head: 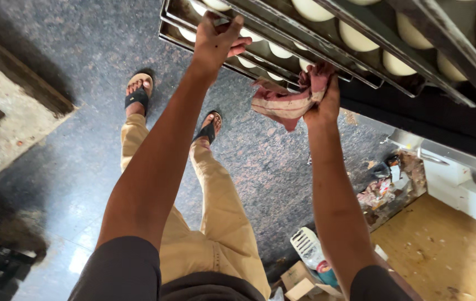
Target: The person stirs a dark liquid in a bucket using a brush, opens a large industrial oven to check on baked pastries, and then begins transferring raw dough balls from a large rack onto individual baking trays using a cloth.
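My left hand [218, 40] grips the front edge of a dark metal baking tray [260, 62] that sits in a rack at the top of the head view. Pale round dough pieces [355, 38] fill the trays. My right hand [322, 100] holds a red and cream striped cloth [283, 103] and presses it against the same tray's edge, further right. Both arms reach up and forward. Below them are my tan trousers and my feet in black sandals [137, 96].
Several trays are stacked on rails of the metal rack [444, 83] at the top right. The floor is dark speckled stone [82, 67]. Scraps and boxes [310, 273] lie at the lower right beside a wooden surface [444, 251]. A raised stone ledge [9, 122] is on the left.
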